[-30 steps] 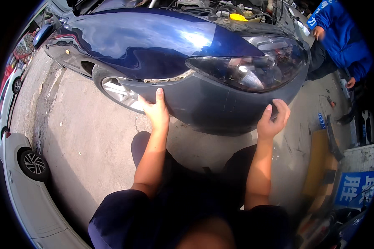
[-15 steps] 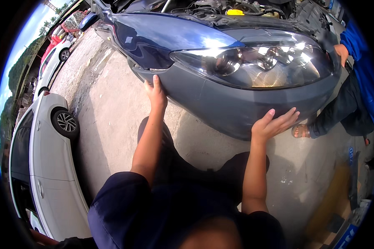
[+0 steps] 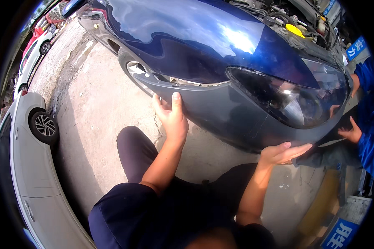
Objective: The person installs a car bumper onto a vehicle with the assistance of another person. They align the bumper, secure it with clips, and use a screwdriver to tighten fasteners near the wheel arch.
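Observation:
A dark grey front bumper with a thin crack hangs below a glossy blue fender and a large clear headlight. At the bumper's wheel-side end, my left hand grips its lower edge, thumb up against the outer face. Farther right, my right hand lies under the bumper's bottom edge, palm up, with the fingers stretched out. A narrow uneven gap with pale material shows between bumper and fender. At the far corner, a co-worker's hand in a blue sleeve is spread near the bumper.
The engine bay is uncovered, with a yellow cap in it. A front wheel sits behind the bumper end. On the left stands a silver car. Boxes and a blue sign are at the lower right, on concrete ground.
My view has swung, showing more of the fender and wheel. My hands stay at the bumper's lower edge. The co-worker has come closer, and a second hand now shows below the corner.

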Tool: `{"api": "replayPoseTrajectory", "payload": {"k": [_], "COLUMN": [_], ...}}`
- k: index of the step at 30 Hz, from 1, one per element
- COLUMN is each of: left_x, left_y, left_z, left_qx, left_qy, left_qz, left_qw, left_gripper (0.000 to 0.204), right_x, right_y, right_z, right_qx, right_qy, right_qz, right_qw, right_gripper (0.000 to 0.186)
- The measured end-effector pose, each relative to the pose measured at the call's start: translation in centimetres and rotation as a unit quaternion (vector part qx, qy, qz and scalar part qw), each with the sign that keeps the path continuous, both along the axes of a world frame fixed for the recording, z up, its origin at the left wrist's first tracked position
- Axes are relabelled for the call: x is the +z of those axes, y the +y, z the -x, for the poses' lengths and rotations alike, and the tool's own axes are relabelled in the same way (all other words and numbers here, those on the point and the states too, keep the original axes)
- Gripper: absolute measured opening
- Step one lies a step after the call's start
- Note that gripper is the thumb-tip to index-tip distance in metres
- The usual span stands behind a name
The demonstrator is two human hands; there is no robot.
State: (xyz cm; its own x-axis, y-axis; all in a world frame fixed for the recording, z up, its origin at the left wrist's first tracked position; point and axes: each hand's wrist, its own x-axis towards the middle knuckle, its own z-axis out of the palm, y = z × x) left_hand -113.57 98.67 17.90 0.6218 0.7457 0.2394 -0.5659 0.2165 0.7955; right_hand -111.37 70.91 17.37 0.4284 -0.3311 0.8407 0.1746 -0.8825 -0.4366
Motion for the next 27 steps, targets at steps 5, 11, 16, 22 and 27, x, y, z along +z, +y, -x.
{"api": "replayPoseTrajectory", "payload": {"k": [5,11,16,22,27], "left_x": [-0.3,0.5,1.6,1.6,1.0], "left_y": [2.1,10.9,12.8,13.7,14.6], "left_z": [1.4,0.2,-0.6,-1.4,-2.0], "left_qx": [-0.121,-0.327,-0.407,-0.354,-0.368], "left_qy": [-0.046,0.056,0.100,0.046,0.112], "left_qz": [0.038,-0.069,-0.088,-0.176,-0.196], "left_qw": [0.991,0.941,0.904,0.917,0.902], "left_gripper": [0.048,0.019,0.016,0.017,0.019], "right_x": [0.3,0.9,1.7,2.1,1.6], "right_y": [5.0,10.9,12.9,16.0,17.1], "right_z": [-0.6,-1.6,-1.4,-2.5,-2.8], "right_qx": [-0.049,-0.121,-0.152,-0.188,-0.178], "right_qy": [0.013,-0.031,-0.026,-0.036,-0.046], "right_qz": [-0.130,-0.151,-0.182,-0.198,-0.189], "right_qw": [0.990,0.981,0.971,0.961,0.965], "right_gripper": [0.069,0.065,0.066,0.067,0.068]}}
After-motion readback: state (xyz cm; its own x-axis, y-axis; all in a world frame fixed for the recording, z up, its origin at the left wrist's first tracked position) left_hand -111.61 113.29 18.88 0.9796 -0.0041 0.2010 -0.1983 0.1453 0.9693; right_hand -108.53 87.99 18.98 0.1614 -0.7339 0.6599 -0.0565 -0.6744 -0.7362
